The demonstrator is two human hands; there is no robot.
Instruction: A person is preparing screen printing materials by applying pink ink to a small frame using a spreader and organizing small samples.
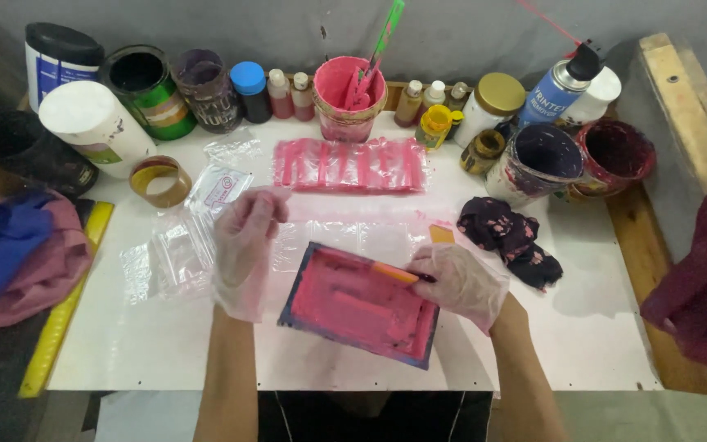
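The brush tip is hard to see: only a thin dark end pokes out past the right hand [461, 282]. Both hands wear thin clear plastic gloves, so the fingers look foggy. The arms are cut off at the bottom edge of the view. A dark red cloth [701, 278] on the right side is cut off too, and it is hard to tell what it is.

The brush [394, 272] has an orange handle. It lies almost flat, running left to right, with its left end over the pink tray and its dark end pointing right.

The pink tray [360, 304] is a flat rectangle with dark edges, full of wet pink paint. It sits on the white table [599, 327], close to the person, turned a little so its long side slopes down to the right.

The right hand rests on the tray's right edge, fingers curled round the brush. The left hand [243, 237] is raised just left of the tray, fingers bent loosely and holding nothing. Under it lie clear plastic bags [175, 254].

Behind stands a pink paint pot [349, 98] with sticks in it.
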